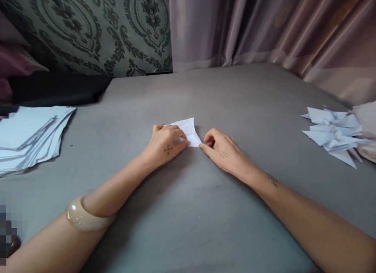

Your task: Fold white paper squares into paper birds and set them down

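A small folded sheet of white paper [188,128] lies on the grey cloth surface in the middle of the head view. Over its left part rests my left hand [169,141], fingers curled and thumb pressing the paper near its front edge. Part of the sheet is hidden beneath that hand. My right hand [221,147] pinches the paper's pointed right corner between thumb and index finger. A pale bangle circles my left forearm.
A stack of white paper sheets [32,136] lies at the left, in front of a black cloth-like item [58,87]. Several folded white paper pieces [335,128] sit in a pile at the far right. Curtains [220,26] and a patterned panel [111,30] border the back.
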Tool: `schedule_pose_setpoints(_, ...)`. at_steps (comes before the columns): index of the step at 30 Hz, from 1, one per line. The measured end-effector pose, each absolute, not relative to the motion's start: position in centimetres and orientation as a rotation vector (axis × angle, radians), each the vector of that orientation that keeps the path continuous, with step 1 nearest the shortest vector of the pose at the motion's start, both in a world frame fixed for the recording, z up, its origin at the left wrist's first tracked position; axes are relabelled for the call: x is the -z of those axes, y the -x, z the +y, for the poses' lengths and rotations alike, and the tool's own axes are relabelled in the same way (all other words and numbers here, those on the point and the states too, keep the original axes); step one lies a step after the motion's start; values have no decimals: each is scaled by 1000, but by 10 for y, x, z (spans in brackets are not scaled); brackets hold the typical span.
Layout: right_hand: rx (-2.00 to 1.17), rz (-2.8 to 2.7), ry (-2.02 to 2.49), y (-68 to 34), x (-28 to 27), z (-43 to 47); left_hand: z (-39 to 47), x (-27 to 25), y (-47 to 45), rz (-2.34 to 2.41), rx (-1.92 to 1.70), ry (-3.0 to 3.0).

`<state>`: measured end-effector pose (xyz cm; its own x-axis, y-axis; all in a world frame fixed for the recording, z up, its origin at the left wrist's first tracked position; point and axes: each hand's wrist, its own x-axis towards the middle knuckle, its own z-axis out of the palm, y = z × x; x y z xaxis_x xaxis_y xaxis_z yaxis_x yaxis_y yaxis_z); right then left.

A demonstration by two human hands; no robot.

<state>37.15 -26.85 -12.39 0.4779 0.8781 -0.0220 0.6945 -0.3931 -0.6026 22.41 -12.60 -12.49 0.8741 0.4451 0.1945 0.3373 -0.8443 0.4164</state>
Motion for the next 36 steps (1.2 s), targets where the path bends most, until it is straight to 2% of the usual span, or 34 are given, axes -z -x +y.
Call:
schedule_pose_setpoints(9, -705, -1169, 2039, -391, 124, -272, -130, 114, -226, 661, -250, -2630)
schedule_pose_setpoints(13, -543, -1170, 1869, -384, 125, -275, -131, 114, -226, 625, -234, -2663)
schedule_pose_setpoints(20, -209, -1667, 1770, -364, 129, -279, -129, 118, -226, 628, -274, -2672)
schedule_pose_setpoints(36, -13, -1963, 1988, -347, 120, -289, -128, 112, -227, 709, -212, -2588)
